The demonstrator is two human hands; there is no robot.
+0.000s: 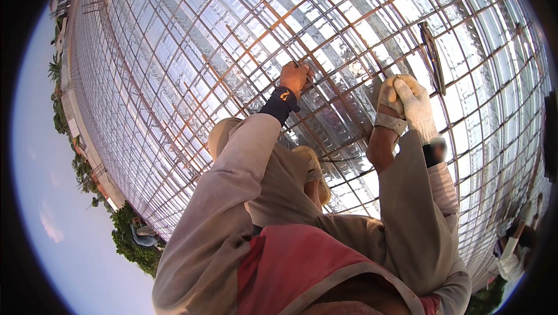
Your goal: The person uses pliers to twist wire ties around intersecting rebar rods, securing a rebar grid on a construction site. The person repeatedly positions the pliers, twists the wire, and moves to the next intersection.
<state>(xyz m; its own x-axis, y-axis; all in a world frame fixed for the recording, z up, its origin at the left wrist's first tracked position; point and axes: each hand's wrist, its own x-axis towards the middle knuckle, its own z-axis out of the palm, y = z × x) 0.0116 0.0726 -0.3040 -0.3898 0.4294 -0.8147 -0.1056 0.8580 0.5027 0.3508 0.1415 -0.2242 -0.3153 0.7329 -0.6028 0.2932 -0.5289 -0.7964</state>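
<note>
Bright sky curves down your left, trees along the edge, and shiny deck spreads beneath you! Across it lies the mesh, rusty bars crossing right below your hands. Your bare left hand, black band at the wrist, is at a crossing ahead of you, fingers curled in against the bars; whether they grip one, I cannot tell. Over to your gloved right hand: fingers bent, right beside your right shoe, its grasp hidden from view. Just beyond it, a dark, narrow piece lies on the mesh. Far right, another person is down low!
</note>
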